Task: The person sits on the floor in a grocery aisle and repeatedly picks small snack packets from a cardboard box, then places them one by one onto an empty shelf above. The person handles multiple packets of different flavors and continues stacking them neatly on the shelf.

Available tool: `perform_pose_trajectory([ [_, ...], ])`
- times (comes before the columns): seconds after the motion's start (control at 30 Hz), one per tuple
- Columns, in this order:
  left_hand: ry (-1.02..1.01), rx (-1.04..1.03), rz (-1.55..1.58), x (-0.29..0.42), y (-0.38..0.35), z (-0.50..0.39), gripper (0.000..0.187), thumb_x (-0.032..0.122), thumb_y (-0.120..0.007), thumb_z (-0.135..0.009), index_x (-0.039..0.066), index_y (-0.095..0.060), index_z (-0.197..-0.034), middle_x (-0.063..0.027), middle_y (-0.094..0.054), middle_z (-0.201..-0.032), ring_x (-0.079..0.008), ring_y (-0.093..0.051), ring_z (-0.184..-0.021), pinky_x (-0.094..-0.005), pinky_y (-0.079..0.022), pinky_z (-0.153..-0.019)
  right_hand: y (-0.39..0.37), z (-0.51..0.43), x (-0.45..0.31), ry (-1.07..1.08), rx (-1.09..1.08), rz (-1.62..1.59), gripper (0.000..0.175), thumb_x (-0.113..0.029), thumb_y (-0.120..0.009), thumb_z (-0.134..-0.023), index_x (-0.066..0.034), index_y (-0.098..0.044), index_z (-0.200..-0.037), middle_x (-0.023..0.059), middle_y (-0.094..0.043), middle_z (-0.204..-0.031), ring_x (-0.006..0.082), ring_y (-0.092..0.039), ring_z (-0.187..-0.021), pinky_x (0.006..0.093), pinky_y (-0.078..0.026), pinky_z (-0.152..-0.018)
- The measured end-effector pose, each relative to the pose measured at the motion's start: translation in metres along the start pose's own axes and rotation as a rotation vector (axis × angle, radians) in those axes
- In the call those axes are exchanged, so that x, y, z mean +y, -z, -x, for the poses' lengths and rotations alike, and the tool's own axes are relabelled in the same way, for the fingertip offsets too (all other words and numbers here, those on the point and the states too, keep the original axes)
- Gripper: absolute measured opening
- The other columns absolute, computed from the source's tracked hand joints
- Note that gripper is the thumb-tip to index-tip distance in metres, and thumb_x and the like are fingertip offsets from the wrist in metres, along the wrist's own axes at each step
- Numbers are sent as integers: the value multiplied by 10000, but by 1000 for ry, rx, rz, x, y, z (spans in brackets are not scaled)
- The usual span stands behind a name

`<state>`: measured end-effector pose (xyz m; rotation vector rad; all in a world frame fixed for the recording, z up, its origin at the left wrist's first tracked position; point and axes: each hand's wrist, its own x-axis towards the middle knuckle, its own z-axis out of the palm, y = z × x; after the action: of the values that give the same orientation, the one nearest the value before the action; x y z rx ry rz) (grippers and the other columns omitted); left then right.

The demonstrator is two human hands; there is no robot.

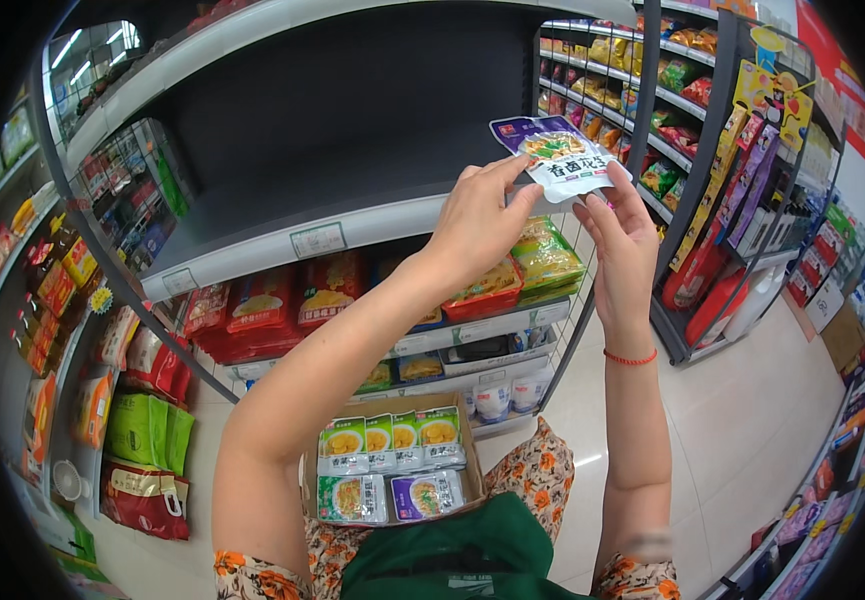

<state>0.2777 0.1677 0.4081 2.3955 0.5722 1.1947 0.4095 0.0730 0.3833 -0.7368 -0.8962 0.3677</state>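
A purple and white flat food pouch (563,157), printed with a picture of a dish and writing, is held up before the bare upper shelf (312,135) of a dark metal rack. My left hand (488,206) has its thumb and fingers at the pouch's left edge. Gripping the lower right corner is my right hand (620,217), thumb below and fingers at the side. Down by my lap, an open cardboard box (476,450) contains green and white pouches (391,439) and a purple and white pouch (426,495) like the held one.
Below the upper shelf lie red noodle-type packs (331,289) and green-yellow packs (548,259). A dark display stand (702,225) with hanging goods is at right. On the left, a shelf bears oil bottles (49,277) and bags (136,427). Pale floor tiles (732,427) extend rightward.
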Motion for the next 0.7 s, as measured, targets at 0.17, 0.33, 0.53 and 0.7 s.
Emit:
perform_pose_trajectory([
  [0.17,6,-42,-98,-6,0,-28,553,371,-578,-898,-20,-550,-1288,-187,-660,-999,-272,-582,-1011,-376,-474,-844,5,-25,10,-13,10,31,522,-26,-567,-907,94,-377,-1378,133,-579,-1158,145,-596,-980,282,-501,-847],
  [0.33,-27,-74,-163,-22,-9,-54,637,428,-617,-856,-52,-553,-1269,-221,-665,-1005,-294,-642,-950,-362,-485,-828,14,-43,17,-40,-26,123,533,-77,-577,-923,54,-369,-1397,120,-582,-1170,180,-595,-1063,285,-482,-882],
  [0.53,107,-179,-32,-23,-11,-74,611,411,-629,-846,-43,-573,-1251,-196,-673,-963,-244,-649,-888,-336,-488,-791,22,-62,21,-80,-70,203,561,-103,-575,-912,69,-359,-1401,138,-567,-1220,182,-597,-1064,265,-479,-867],
  [0.7,171,-202,31,-32,-16,-86,562,385,-628,-855,-40,-592,-1221,-165,-670,-928,-220,-643,-839,-324,-481,-765,29,-78,29,-78,-117,248,558,-105,-568,-905,88,-369,-1390,149,-568,-1230,179,-622,-1015,260,-490,-818],
])
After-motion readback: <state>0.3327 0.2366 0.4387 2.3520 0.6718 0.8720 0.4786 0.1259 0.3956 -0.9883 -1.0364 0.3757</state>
